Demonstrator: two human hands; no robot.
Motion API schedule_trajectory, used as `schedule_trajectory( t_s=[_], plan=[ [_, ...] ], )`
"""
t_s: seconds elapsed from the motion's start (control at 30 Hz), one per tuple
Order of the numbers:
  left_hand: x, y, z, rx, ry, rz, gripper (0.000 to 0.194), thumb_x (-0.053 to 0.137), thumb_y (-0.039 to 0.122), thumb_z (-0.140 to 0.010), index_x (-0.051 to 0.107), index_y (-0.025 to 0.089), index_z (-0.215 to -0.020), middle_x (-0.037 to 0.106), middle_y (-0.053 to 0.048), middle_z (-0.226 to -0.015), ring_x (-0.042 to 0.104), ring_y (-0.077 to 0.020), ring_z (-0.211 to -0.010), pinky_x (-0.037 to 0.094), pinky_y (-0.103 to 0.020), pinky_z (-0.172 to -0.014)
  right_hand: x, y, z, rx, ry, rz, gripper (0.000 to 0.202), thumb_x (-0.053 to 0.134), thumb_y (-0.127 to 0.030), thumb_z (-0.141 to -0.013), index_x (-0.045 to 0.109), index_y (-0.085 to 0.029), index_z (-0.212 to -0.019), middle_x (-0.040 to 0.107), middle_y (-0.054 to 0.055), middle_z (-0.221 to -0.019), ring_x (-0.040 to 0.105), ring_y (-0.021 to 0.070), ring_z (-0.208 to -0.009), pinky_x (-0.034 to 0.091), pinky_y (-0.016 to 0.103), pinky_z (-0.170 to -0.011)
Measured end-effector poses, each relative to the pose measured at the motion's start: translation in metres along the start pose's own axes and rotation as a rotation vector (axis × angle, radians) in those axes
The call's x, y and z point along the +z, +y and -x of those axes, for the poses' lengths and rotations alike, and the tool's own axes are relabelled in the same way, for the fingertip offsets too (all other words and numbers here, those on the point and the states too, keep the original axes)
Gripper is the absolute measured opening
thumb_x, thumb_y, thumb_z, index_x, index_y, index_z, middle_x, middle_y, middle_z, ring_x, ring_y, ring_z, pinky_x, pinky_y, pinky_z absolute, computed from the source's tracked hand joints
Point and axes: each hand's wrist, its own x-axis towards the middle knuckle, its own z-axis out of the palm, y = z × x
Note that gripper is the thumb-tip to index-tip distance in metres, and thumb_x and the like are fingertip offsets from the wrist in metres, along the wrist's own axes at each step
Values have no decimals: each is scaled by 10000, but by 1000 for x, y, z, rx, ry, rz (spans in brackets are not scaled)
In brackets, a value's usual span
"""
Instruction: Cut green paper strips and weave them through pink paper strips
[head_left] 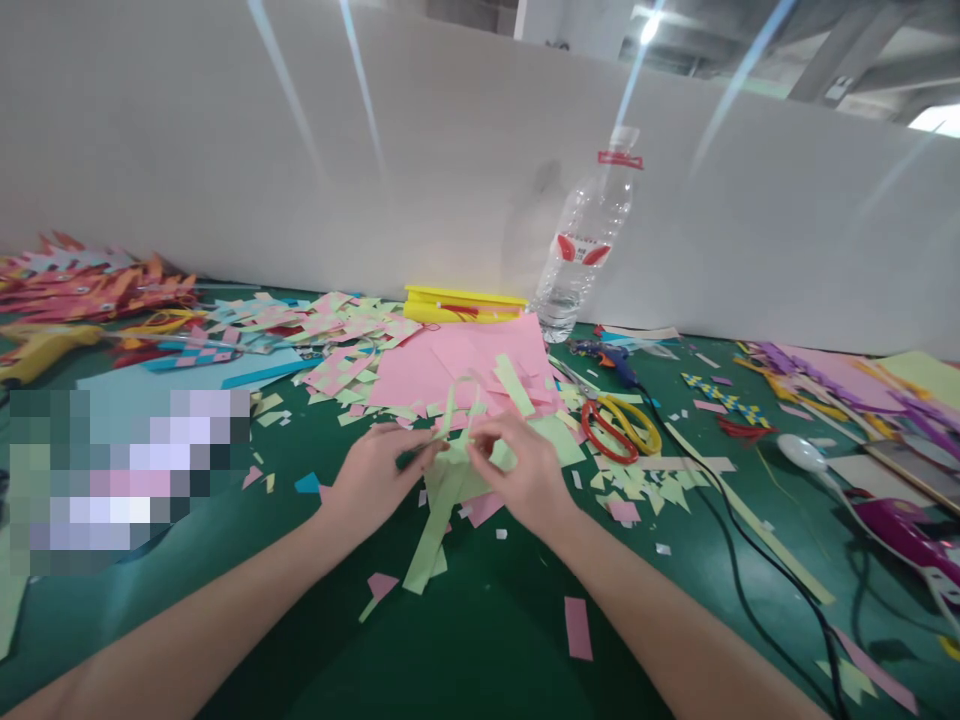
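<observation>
Both hands meet near the middle of the green table. My left hand (381, 468) pinches one side of a thin, pale green paper strip (450, 405) that loops upward. On the other side of the loop, my right hand (521, 465) has thumb and fingertips pressed together at the strip. Below the fingers lies a wider pale green strip (433, 530), slanting toward the front. Behind them are pink sheets (405, 372) with small green scraps on and around them. Scissors (619, 425) with red and yellow handles lie to the right of my right hand.
A clear bottle (585, 240) leans at the white partition (337, 150). Glue guns lie at left (49, 350) and back right (619, 365). A black cable (724, 490) crosses the right side. A purple-handled tool (900, 525) lies far right. Paper scraps cover much of the table (495, 640).
</observation>
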Motion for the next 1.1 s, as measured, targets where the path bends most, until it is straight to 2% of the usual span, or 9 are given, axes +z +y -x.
schedule_trajectory(
  t_s=[0.17,0.33,0.43,0.53,0.63,0.73,0.83,0.93,1.1],
  plan=[
    [6,8,6,112,-111,145,289,426,311,-847,667,250,-993,702,-32,-850,633,-210,-776,497,-283,-649,5,-6,5,-59,-94,-17,147,497,-261,-867,618,-231,-946,680,51,-889,624,178,-863,509,321,-759],
    [4,6,5,46,-114,260,344,475,421,-831,645,247,-1074,698,-53,-1003,636,-248,-931,523,-281,-689,-2,-8,3,-74,-132,-62,210,467,-276,-884,604,-226,-1035,682,45,-995,612,176,-959,482,340,-844],
    [4,5,3,26,-90,245,314,444,392,-844,674,253,-1007,716,-29,-919,656,-223,-829,518,-274,-668,-2,-7,3,-59,-165,-76,200,399,-248,-910,582,-223,-988,673,40,-947,613,165,-917,481,329,-821],
    [4,3,1,13,-70,160,300,414,328,-842,686,254,-944,715,-17,-788,644,-216,-751,507,-279,-634,-1,-3,4,34,-51,-56,134,457,-275,-883,520,-217,-986,626,50,-920,603,165,-831,491,326,-766],
    [3,1,0,43,-82,57,303,394,337,-848,678,240,-805,691,-27,-691,626,-235,-751,496,-334,-720,-3,3,1,96,92,-73,454,653,-326,-750,429,-222,-1131,548,87,-1123,572,189,-916,475,371,-843],
    [4,0,-1,108,-126,24,328,383,355,-866,639,236,-699,670,-5,-629,615,-197,-635,430,-397,-895,-7,8,-4,140,10,-126,738,760,-355,-630,370,-239,-1245,460,105,-1297,490,241,-1132,414,425,-957],
    [4,0,-1,152,-144,39,312,410,362,-864,648,240,-704,673,12,-632,601,-165,-573,371,-402,-973,-9,10,-7,246,-100,-140,482,743,-342,-651,534,-226,-1069,598,72,-1123,540,239,-1081,433,413,-922],
    [2,0,-1,84,-139,81,335,419,413,-860,665,233,-722,690,-14,-687,621,-197,-677,460,-355,-836,-10,11,-8,317,-116,-155,155,681,-321,-720,606,-209,-796,656,29,-858,613,188,-845,481,344,-781],
    [-1,-1,-1,-37,-58,201,341,444,456,-846,689,218,-844,694,-37,-788,627,-198,-716,485,-257,-600,-10,10,-8,268,-80,-160,104,665,-288,-747,621,-209,-695,645,2,-743,596,155,-748,461,310,-736]
  ],
)
